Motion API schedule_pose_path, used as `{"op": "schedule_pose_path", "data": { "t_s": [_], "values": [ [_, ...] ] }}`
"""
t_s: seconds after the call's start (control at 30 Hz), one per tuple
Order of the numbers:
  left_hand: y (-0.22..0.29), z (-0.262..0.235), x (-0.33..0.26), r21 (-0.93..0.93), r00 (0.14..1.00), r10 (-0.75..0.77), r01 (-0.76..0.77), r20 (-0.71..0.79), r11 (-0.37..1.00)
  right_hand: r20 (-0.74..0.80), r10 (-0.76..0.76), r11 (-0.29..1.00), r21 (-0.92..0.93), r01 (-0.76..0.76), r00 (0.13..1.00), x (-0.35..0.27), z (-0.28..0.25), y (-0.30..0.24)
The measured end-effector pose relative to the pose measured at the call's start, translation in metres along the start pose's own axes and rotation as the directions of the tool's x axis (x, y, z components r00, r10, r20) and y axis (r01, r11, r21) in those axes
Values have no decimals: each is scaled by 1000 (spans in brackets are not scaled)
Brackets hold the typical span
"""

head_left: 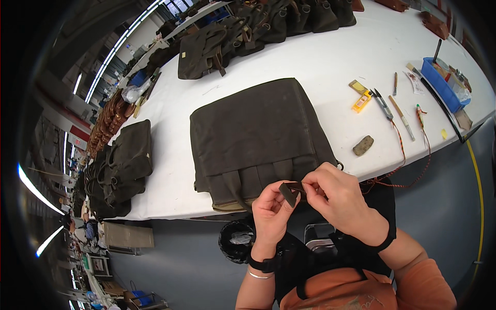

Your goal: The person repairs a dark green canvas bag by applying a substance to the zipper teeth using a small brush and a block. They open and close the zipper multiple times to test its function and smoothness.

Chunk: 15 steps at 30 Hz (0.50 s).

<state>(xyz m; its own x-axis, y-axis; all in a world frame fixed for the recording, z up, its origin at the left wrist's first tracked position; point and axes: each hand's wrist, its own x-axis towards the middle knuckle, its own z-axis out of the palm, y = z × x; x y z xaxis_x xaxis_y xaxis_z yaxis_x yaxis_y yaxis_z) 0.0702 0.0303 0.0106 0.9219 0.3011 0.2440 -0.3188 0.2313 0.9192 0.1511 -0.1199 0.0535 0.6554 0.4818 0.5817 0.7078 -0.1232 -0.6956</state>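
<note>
A dark olive-brown fabric bag [253, 129] lies flat on the white table, its zippered edge toward me. Brass-coloured zipper teeth [233, 206] run along that near edge beside a fabric handle [233, 187]. At the bag's near right corner, the dark zipper end [290, 195] is folded up between my hands. My left hand [271, 211] pinches the folded piece between thumb and fingers. From the right, my right hand [343, 201] grips the same strip with closed fingertips. Those fingers hide part of the strip and any small pull on it.
To the right lie a brown stone-like lump [363, 145], a yellow lighter-like item [361, 102], a corded pen-like tool [383, 106] and a wooden-handled tool [402, 118]. A blue tray [444, 88] stands beyond. More dark bags [201, 51] line the back; others [126, 155] are piled left.
</note>
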Motion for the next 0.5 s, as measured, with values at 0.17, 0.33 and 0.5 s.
{"op": "schedule_pose_path", "data": {
  "t_s": [0.17, 0.33, 0.5],
  "values": [
    [4, 5, 3, 8, 997, -53, 54, -48, 999, -69, 77, 996, 40, -74, 995, -5, -3, 9],
    [11, 15, 3, 35, 995, -62, 65, -77, 997, -75, 126, 991, 62, -122, 989, -12, -4, 9],
    [23, 28, 4, 260, 995, -69, 84, -67, 962, -59, 129, 990, 58, -126, 990, -13, -3, 9]
  ]
}}
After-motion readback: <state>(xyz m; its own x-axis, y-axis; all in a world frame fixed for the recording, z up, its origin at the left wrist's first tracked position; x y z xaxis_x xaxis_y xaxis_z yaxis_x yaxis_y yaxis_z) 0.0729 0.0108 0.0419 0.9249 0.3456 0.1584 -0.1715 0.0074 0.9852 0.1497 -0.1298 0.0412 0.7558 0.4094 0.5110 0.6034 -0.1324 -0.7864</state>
